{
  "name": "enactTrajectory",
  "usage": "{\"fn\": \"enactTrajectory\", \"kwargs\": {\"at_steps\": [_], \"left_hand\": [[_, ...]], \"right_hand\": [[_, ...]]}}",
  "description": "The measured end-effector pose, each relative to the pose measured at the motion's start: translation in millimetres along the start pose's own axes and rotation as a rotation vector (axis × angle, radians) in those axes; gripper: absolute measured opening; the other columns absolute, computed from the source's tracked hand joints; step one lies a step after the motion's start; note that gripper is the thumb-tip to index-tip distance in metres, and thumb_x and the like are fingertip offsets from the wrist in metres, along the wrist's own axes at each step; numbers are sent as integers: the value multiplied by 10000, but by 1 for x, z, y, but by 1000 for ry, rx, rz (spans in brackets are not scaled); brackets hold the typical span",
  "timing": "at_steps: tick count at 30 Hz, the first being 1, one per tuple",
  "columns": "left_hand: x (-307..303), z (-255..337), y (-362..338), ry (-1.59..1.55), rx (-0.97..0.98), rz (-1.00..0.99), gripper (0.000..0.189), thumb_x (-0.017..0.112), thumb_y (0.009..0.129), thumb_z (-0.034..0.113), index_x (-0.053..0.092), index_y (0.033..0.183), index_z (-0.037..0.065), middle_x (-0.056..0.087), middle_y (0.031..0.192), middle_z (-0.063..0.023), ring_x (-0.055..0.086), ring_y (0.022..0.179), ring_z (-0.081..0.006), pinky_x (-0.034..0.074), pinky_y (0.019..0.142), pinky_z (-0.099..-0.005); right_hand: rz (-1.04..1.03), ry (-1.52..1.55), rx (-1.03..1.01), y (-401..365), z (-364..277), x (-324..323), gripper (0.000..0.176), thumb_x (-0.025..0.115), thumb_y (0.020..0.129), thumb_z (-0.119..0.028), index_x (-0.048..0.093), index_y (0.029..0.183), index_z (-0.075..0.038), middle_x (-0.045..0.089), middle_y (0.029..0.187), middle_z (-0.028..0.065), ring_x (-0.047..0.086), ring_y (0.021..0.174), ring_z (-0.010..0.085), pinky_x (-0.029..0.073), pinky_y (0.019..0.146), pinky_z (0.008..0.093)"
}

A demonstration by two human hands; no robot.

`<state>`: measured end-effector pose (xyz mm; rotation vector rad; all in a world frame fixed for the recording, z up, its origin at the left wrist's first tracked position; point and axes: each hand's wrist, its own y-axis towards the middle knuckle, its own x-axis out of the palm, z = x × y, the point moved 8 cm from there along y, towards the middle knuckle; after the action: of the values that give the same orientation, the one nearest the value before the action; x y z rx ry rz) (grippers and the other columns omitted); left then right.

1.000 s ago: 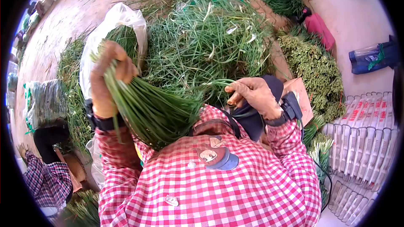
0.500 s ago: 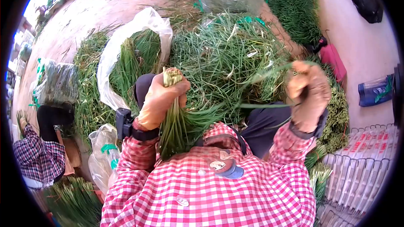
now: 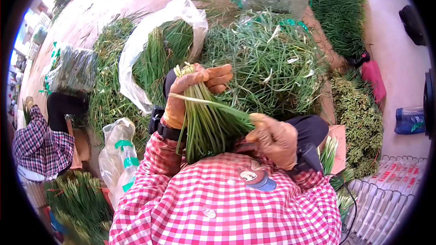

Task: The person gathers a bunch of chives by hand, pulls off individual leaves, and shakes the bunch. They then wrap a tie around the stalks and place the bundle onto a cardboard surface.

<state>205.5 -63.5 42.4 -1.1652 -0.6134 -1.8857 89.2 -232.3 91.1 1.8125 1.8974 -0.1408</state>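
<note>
My left hand (image 3: 176,104), in a tan glove, grips a bunch of chives (image 3: 206,129) near the pale cut ends, with some fingers stretched out past the bunch. The long green leaves fan down against my chest. My right hand (image 3: 275,141), also gloved, is closed around a few loose chive stalks (image 3: 220,105) to the right of the bunch. These stalks slant across the front of the bunch, pale ends toward my left hand. What lies inside my right fist is partly hidden.
Loose green leaves (image 3: 268,68) lie heaped ahead of my knees. An open clear bag (image 3: 128,70) holds more chives. Another person in a checked shirt (image 3: 41,138) sits at left. Plastic crates (image 3: 386,190) stand at right, near piled buds (image 3: 356,122).
My right hand has come down and left, from out at the side to near the bunch, bringing the loose stalks across it. My left fingers have opened somewhat, and the view has shifted slightly.
</note>
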Motion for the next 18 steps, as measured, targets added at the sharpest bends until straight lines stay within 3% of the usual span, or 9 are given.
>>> {"fn": "enactTrajectory", "kwargs": {"at_steps": [1, 3, 5, 11, 12, 13, 18], "left_hand": [[-5, 2, -1, -6, 17, -18, 155, 578, 872, 147, 618, 923, 6, 504, 1318, -265, 570, 1160, -330, 528, 914, -381], [-14, 4, 0, -40, 30, -47, 149, 575, 873, 149, 618, 920, 14, 499, 1321, -269, 559, 1172, -342, 516, 929, -396], [-13, 4, 3, -46, 49, -57, 143, 571, 874, 148, 617, 916, 20, 494, 1324, -273, 532, 1200, -352, 503, 948, -412], [-13, 4, 5, -21, 66, 49, 101, 574, 858, 116, 621, 883, 30, 526, 1296, -254, 524, 1205, -350, 473, 985, -424], [-19, 5, 4, -24, 62, 82, 92, 580, 852, 109, 623, 875, 31, 531, 1290, -252, 528, 1201, -349, 471, 987, -422], [-23, 5, 4, -30, 56, 113, 82, 585, 845, 102, 624, 866, 33, 537, 1285, -250, 531, 1196, -348, 469, 989, -421], [-26, -2, 2, -28, -44, 91, 79, 595, 832, 93, 625, 857, 24, 545, 1257, -269, 533, 1189, -360, 477, 982, -441]], "right_hand": [[35, 122, 150, -3, 11, -4, 241, 578, 941, -120, 608, 1142, 11, 695, 716, 73, 674, 606, 120, 541, 545, 245], [170, 266, 211, -3, 15, -16, 230, 559, 951, -101, 604, 1126, 41, 700, 732, 74, 680, 643, 127, 548, 555, 229], [175, 209, 192, -1, 17, -13, 219, 569, 945, -97, 612, 1117, 31, 692, 711, 75, 684, 643, 133, 537, 550, 232], [104, 26, 64, 0, 18, -5, 187, 591, 929, -82, 631, 1083, 16, 683, 695, 96, 679, 607, 153, 520, 542, 252], [157, 18, 19, 0, 15, -9, 222, 549, 966, -126, 635, 1111, 18, 685, 704, 55, 638, 616, 84, 497, 519, 218], [171, 61, 48, 1, 13, -14, 226, 552, 964, -134, 636, 1114, 13, 684, 689, 52, 642, 614, 84, 494, 512, 225], [101, -133, -210, 7, -12, -10, 230, 571, 944, -123, 632, 1138, -15, 680, 675, 59, 634, 546, 124, 480, 497, 253]]}}
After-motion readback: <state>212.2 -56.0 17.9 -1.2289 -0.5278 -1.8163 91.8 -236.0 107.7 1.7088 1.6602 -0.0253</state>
